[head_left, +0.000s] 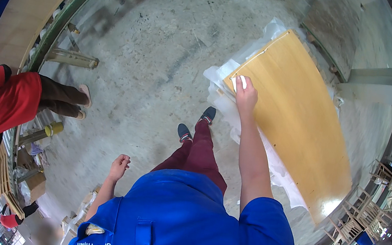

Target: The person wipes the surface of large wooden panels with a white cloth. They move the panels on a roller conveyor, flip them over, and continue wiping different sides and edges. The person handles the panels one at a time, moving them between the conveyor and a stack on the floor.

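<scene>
On the right, a long, light-brown wooden panel [295,111] with a smooth surface lies over white wrapping sheet [228,69]. My right hand [246,98] reaches out to the panel's near-left corner. Its fingers are closed round a small white wad [240,82], which rests at that corner; I cannot tell whether it is cloth or paper. Small dark holes show along the panel's near edge. My left hand [120,166] hangs apart from everything at my left side, its fingers curled in and nothing visible in them.
At the left a person in a red shirt [5,103] stands by a green rail [49,42] and another wooden panel [25,18]. A grey pillar [386,89] rises beyond my panel. Wooden chair frames [360,216] line the far right. A cardboard box [36,185] sits at the lower left.
</scene>
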A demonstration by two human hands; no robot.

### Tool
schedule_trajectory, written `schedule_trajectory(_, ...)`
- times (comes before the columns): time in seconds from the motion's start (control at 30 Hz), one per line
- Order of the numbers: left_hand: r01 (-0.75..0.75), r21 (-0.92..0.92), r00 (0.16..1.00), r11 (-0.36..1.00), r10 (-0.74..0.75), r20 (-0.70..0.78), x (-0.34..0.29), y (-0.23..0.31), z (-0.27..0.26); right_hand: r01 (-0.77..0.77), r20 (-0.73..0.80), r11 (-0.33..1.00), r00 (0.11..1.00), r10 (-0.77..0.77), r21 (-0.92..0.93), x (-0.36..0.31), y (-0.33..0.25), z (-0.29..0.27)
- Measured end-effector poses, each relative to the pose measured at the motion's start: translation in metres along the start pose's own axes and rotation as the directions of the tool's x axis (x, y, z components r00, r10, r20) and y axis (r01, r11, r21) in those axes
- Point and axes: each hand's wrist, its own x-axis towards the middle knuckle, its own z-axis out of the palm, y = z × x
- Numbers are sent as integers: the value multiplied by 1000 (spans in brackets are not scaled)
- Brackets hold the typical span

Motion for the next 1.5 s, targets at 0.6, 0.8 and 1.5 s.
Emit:
schedule_trajectory(0.6, -43, 43, 998, 998, 41, 49, -10, -21, -8, 16, -28, 990, 1000, -12, 141, -4, 7, 3)
schedule_trajectory(0.8, -41, 78, 999, 996, 38, 32, -7, -13, -11, -22, -16, 999, 1000, 23, 49, -11, 13, -6)
schedule_trajectory(1.5, -44, 155, 995, 987, 30, 90, -1, -3, -7, -81, -102, 996, 991, 83, 23, -44, 41, -38)
